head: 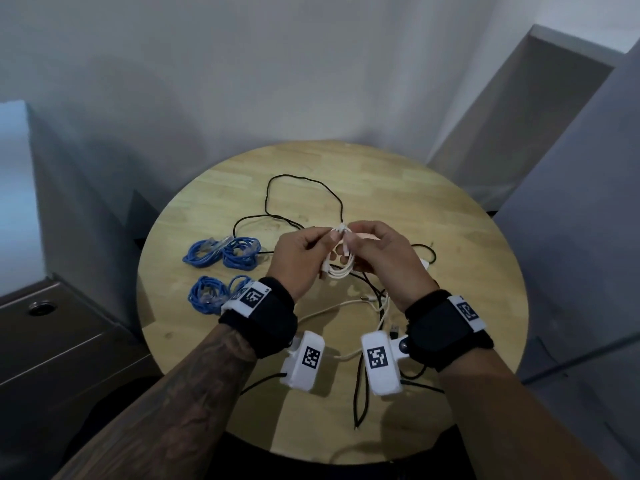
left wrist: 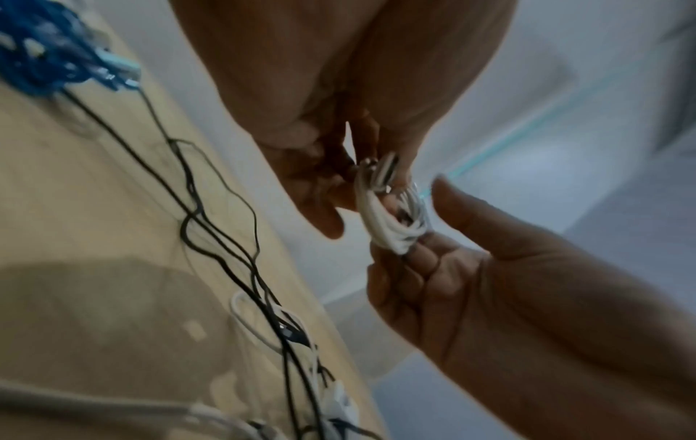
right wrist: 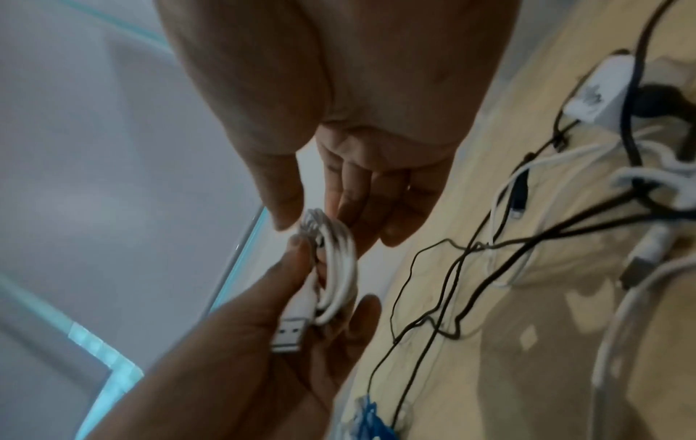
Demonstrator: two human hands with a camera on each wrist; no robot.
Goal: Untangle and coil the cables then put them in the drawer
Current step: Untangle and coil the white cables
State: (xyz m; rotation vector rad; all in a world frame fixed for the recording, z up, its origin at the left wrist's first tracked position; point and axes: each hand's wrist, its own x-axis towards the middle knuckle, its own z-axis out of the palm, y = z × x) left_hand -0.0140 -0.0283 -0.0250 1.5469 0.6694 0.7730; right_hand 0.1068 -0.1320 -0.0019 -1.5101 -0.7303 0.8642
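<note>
Above the round wooden table (head: 450,237), both hands hold a small white cable coil (head: 337,268) between them. My left hand (head: 304,252) cradles the coil, its thumb pressed on the loops. My right hand (head: 372,249) pinches the top of the loops with thumb and fingers. The right wrist view shows the coil (right wrist: 339,268) with its USB plug (right wrist: 288,335) lying in the left palm. In the left wrist view the coil (left wrist: 391,220) sits between the fingertips of both hands. A loose black cable (head: 304,188) and more white cable (head: 346,304) lie tangled on the table beneath.
Two bundles of coiled blue cable (head: 221,252) (head: 214,294) rest on the table's left side. A white adapter block (right wrist: 599,89) sits among the tangle. A grey cabinet (head: 52,341) stands left of the table, a wall behind.
</note>
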